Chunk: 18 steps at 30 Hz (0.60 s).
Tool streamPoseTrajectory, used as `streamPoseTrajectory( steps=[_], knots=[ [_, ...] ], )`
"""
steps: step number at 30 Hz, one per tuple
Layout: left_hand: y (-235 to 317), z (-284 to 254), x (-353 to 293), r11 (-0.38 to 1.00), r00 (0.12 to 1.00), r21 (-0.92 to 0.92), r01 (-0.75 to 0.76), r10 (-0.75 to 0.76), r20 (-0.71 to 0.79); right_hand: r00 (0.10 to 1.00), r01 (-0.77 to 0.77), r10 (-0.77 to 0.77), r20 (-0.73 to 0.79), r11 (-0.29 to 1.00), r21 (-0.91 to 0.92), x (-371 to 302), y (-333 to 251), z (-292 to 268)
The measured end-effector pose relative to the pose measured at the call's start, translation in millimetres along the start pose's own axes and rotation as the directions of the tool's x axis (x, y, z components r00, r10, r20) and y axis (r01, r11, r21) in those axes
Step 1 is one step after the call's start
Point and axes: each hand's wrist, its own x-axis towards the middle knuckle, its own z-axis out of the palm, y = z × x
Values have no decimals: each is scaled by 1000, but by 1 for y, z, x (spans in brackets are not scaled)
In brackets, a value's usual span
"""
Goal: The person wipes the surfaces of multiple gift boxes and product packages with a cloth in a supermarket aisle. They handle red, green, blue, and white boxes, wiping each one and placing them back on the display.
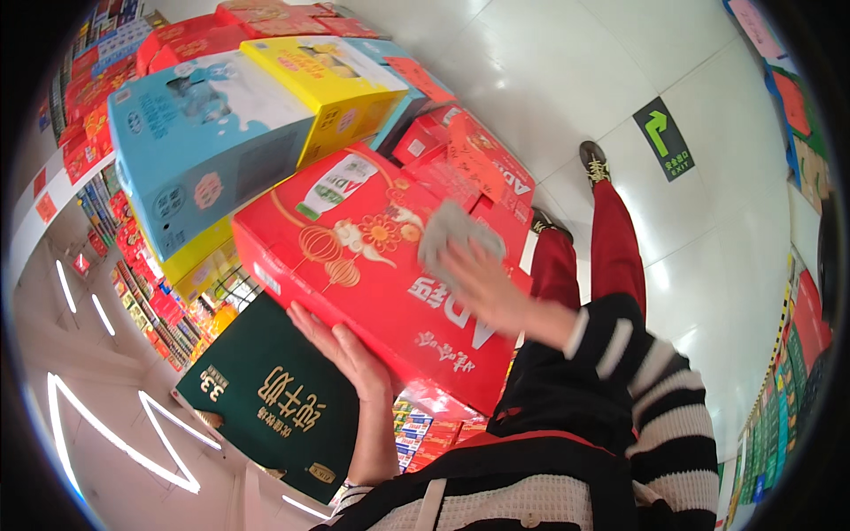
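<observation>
A large red drink carton (354, 234) with printed lanterns and a bottle picture lies tilted in front of me. My left hand (350, 354) holds it from the side, fingers laid along its lower left edge. On the carton's printed face, my right hand (482, 283) presses a grey cloth (456, 234); that hand is somewhat blurred, and its fingers are bent over the cloth. Close by my left wrist stands a dark green milk carton (274, 398).
Blue (208, 133) and yellow (328, 80) cartons stand beyond the red one, with more red boxes (469, 159) to their right. A green arrow sign (664, 139) is on the pale tiled floor (567, 71). Stocked shelves line the far left and right rims.
</observation>
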Motion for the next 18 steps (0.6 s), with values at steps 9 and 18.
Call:
streamPoseTrajectory(
  steps=[9,18],
  knots=[
    [14,7,2,939,991,-316,136,-122,63,980,-123,154,-124,966,226,-35,79,3],
    [9,3,-2,907,978,-366,210,-195,80,897,-278,249,-364,960,-28,16,311,56]
  ],
)
